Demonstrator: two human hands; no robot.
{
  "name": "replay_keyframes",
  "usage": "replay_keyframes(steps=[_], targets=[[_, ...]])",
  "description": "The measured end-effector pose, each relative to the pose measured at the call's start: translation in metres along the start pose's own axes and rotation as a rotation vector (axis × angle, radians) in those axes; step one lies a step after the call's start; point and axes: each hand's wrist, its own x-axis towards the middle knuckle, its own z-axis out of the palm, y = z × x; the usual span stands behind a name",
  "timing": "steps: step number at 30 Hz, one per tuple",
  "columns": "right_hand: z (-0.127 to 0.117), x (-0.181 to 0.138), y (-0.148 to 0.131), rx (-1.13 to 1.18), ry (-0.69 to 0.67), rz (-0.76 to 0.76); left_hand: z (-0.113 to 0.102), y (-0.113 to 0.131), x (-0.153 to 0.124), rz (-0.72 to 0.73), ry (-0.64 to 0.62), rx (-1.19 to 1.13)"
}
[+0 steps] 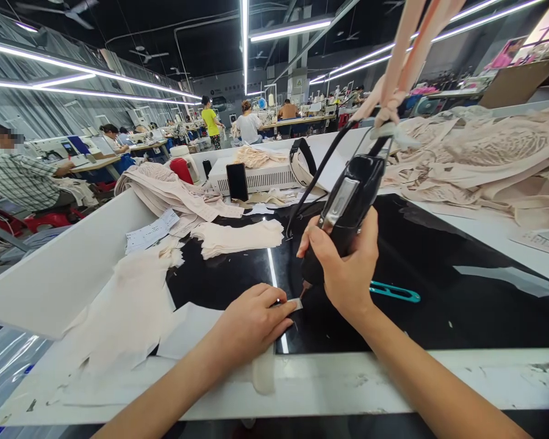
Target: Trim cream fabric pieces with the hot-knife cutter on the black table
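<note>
My right hand [345,268] is wrapped round a black hand-held electric tool [348,201], tilted with its tip down on the black glossy worktop [439,305]. A cord runs up from the tool to hanging pale straps [402,61]. My left hand [251,320] presses a small pale fabric piece [295,303] flat beside the tool's tip, fingers curled together on it. A pale strip [263,372] trails from under that hand over the table's front edge.
Teal thread snips [396,292] lie right of my right hand. Stacked pale fabric pieces [238,236], paper slips [150,231], a white box [260,174] with a phone, and a heap of garments [480,158] surround the worktop. Other people work at tables behind.
</note>
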Motion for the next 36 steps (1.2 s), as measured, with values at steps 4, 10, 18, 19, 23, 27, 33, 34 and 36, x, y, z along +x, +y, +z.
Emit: replay_keyframes(steps=[4, 10, 18, 19, 23, 27, 33, 34, 36], targets=[[-0.002, -0.003, -0.009, 0.012, 0.004, 0.029, 0.000, 0.000, 0.000, 0.003, -0.012, 0.011], [-0.003, -0.007, -0.011, -0.029, -0.005, 0.079, 0.000, -0.001, -0.002, -0.021, -0.038, -0.016], [-0.006, -0.006, -0.017, -0.017, -0.012, 0.057, -0.012, 0.001, -0.013, -0.025, 0.002, -0.062], [-0.006, -0.006, -0.017, -0.012, -0.014, 0.062, -0.014, 0.002, -0.015, -0.021, 0.010, -0.057], [-0.006, -0.006, -0.020, -0.015, -0.012, 0.069, -0.014, 0.004, -0.021, -0.028, 0.034, -0.057], [-0.009, -0.005, -0.020, -0.001, -0.016, 0.057, -0.010, 0.005, -0.024, -0.066, 0.048, -0.098], [-0.007, -0.002, -0.019, 0.054, -0.022, 0.066, -0.005, 0.005, -0.024, -0.097, 0.045, -0.156], [-0.004, -0.002, -0.019, 0.063, -0.020, 0.067, -0.005, 0.005, -0.023, -0.094, 0.051, -0.160], [0.001, -0.002, -0.018, 0.074, -0.027, 0.074, -0.004, 0.005, -0.023, -0.091, 0.060, -0.165]])
